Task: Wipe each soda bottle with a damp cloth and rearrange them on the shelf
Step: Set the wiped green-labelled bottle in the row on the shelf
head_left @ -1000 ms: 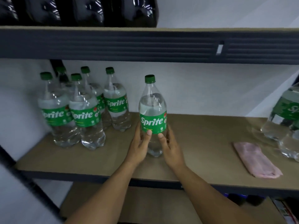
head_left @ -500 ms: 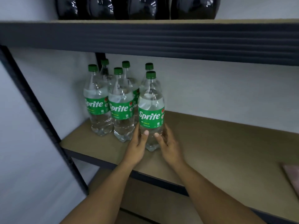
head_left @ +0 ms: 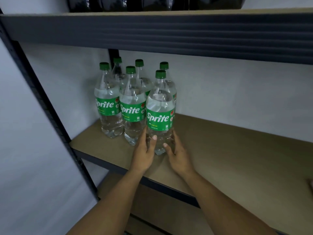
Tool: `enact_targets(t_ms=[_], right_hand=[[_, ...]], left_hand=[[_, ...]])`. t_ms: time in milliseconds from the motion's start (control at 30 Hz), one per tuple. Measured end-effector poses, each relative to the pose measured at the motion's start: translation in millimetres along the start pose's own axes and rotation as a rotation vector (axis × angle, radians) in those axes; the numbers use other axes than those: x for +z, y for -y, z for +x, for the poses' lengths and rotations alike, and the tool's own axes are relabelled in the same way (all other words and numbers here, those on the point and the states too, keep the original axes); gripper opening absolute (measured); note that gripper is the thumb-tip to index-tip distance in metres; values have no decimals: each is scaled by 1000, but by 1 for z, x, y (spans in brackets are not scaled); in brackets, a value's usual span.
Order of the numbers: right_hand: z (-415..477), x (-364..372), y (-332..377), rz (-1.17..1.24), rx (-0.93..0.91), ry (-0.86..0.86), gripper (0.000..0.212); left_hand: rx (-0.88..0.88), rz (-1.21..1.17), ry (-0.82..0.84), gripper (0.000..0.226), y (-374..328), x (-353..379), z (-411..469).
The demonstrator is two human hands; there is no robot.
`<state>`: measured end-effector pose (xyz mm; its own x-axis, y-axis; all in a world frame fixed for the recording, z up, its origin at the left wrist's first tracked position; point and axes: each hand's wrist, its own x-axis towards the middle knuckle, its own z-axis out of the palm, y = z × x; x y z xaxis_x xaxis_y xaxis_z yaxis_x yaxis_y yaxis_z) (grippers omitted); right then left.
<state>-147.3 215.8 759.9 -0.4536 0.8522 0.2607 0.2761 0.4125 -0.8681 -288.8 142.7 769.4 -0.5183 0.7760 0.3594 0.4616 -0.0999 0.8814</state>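
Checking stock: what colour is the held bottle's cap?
The held bottle has a green cap; head view shows it.

6 Sprite bottles (head_left: 106,102) with green caps and labels stand upright in a tight cluster at the left end of the tan shelf (head_left: 237,150), close to the dark corner post (head_left: 42,102). The left hand (head_left: 144,152) and right hand (head_left: 178,156) clasp the lower body of the front-right bottle (head_left: 160,106), with both thumbs on its near face. This bottle stands just beside the middle front bottle (head_left: 132,107). Dark bottles (head_left: 135,4) sit on the shelf above.
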Motion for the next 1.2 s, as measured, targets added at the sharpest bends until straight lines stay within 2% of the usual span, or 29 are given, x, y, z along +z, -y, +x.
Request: enact_targets(t_ms=[500, 600, 667, 767, 967, 1200], right_hand=[[4, -1, 4, 18, 56, 46, 58], [5, -9, 16, -31, 78, 76, 57], [7, -19, 25, -57, 81, 126, 56], [10, -44, 33, -89, 83, 123, 54], [9, -130, 37, -156, 90, -95, 37], [-58, -270, 23, -260, 218, -412, 29]], left_hand=[[-40, 38, -9, 78, 7, 0, -1], [-44, 28, -38, 57, -1, -1, -5], [-36, 97, -158, 37, -9, -1, -11], [83, 188, -232, 36, -25, 3, -21], [307, 93, -83, 29, -90, 54, -7], [337, -48, 322, 29, -170, 158, -8]])
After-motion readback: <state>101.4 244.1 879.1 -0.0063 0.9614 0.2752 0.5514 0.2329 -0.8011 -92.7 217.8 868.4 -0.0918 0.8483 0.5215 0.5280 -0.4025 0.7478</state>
